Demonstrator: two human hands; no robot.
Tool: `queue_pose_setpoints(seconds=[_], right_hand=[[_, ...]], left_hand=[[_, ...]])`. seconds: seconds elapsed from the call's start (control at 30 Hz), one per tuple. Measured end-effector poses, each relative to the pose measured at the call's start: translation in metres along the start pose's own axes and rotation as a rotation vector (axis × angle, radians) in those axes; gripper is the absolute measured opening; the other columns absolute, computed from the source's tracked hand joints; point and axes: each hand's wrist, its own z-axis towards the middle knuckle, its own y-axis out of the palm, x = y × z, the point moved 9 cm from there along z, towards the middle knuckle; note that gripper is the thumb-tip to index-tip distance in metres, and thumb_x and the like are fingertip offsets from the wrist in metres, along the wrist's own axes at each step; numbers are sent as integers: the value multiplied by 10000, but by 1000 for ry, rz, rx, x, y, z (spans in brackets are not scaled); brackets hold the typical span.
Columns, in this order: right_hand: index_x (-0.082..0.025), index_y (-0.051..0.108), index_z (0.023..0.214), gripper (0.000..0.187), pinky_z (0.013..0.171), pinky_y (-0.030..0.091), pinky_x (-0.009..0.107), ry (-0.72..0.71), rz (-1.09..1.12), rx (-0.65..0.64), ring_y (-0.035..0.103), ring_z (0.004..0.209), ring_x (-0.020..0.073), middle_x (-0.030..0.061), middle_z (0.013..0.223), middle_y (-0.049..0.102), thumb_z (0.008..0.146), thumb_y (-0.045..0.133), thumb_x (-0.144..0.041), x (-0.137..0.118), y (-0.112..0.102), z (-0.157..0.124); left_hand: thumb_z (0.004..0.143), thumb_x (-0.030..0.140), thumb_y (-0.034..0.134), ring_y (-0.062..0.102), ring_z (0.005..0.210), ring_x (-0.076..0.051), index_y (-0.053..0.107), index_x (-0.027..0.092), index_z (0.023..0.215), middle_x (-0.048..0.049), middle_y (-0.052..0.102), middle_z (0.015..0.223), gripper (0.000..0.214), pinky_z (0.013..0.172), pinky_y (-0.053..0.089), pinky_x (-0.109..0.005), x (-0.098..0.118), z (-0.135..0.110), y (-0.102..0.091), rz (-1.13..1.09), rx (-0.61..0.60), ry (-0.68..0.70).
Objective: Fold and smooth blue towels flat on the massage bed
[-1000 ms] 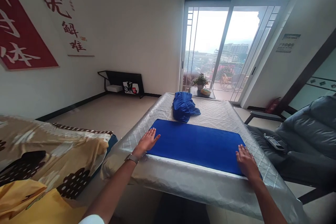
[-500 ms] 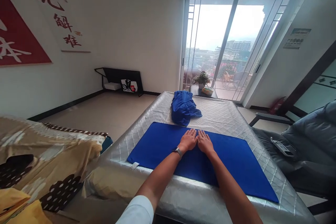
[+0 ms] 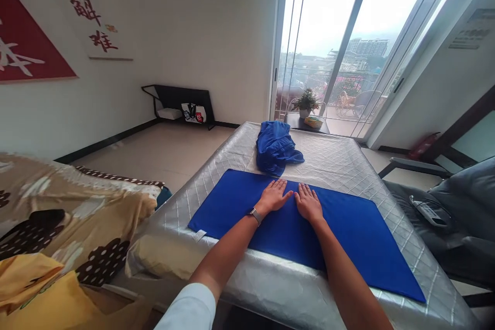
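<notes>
A flat blue cloth (image 3: 348,237) lies spread across the near part of a silver quilted table (image 3: 344,170). My left hand (image 3: 274,196) and my right hand (image 3: 308,202) lie side by side, palms down and fingers stretched out, on the far middle of the cloth. Both hands hold nothing. My left wrist carries a watch (image 3: 254,214). Just beyond my fingertips sits a crumpled blue garment (image 3: 276,148) on the silver cover.
A patterned beige and brown blanket (image 3: 73,216) covers furniture at the left. A dark grey recliner (image 3: 456,216) with a remote (image 3: 427,211) stands at the right. Glass sliding doors (image 3: 348,46), a small table with a potted plant (image 3: 305,103) are behind.
A second ago my hands pressed the cloth's left and right ends; they have slid together to its far middle. The cloth now lies farther from the near edge, and the view shifted slightly.
</notes>
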Motion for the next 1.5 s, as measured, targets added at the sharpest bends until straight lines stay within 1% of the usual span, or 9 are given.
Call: queue_pose_setpoints(seconds=[0.33,0.43,0.5,0.63,1.0,1.1,1.23,1.37,1.5], right_hand=[[-130,191,1603,655,1252,69,391,24,2,-45,119,1540,170,18,1665,161,1030,123,-438,2,4,2],[-133,185,1605,654,1252,63,392,22,2,-53,111,1541,167,16,1665,156,1030,120,-439,2,4,2],[-141,179,1606,651,1253,64,396,20,0,-62,112,1541,165,8,1665,153,1031,117,-439,4,4,3],[-151,183,1607,641,1253,71,395,42,-20,-64,128,1539,168,-1,1664,153,1033,121,-429,12,4,3],[-164,179,1608,638,1257,70,386,62,-28,-53,113,1539,146,-21,1666,160,1031,110,-426,15,-1,1],[-171,172,1610,639,1258,68,391,83,-36,-79,110,1540,153,-26,1666,155,1030,108,-431,30,0,-1],[-163,152,1613,658,1258,79,411,164,-67,-88,107,1542,173,-11,1670,140,1026,115,-459,87,-4,-9],[-142,156,1611,677,1258,90,408,183,-118,-92,107,1543,183,15,1674,137,1022,134,-475,171,-7,-26],[-75,174,1599,680,1248,171,432,296,-140,-59,138,1538,212,86,1670,153,1021,117,-430,255,-11,-46]], left_hand=[[985,669,147,237,1518,-258,314,121,1559,-129,291,1627,811,1249,142,-446,-168,-42,-59,93,-7,-274],[987,663,144,214,1525,-267,304,99,1557,-146,261,1635,817,1248,132,-464,-206,-55,-70,114,-2,-351],[986,666,150,206,1527,-267,299,90,1556,-150,247,1640,824,1248,137,-462,-221,-60,-74,124,5,-375],[980,683,159,199,1529,-261,301,93,1556,-140,229,1648,836,1249,149,-445,-231,-63,-73,131,16,-378],[986,669,143,188,1533,-244,288,104,1566,-133,232,1647,823,1258,138,-431,-232,-62,-72,142,18,-391],[991,655,151,190,1533,-243,289,95,1565,-137,233,1645,814,1260,133,-433,-232,-61,-71,149,13,-397],[995,640,165,189,1533,-248,300,89,1560,-135,227,1647,801,1261,129,-435,-232,-60,-71,155,15,-397],[995,635,164,193,1532,-246,296,84,1561,-135,231,1647,801,1261,125,-427,-232,-60,-70,159,14,-401],[991,640,163,200,1530,-250,297,98,1563,-132,256,1642,799,1258,126,-434,-233,-59,-68,169,22,-410]])
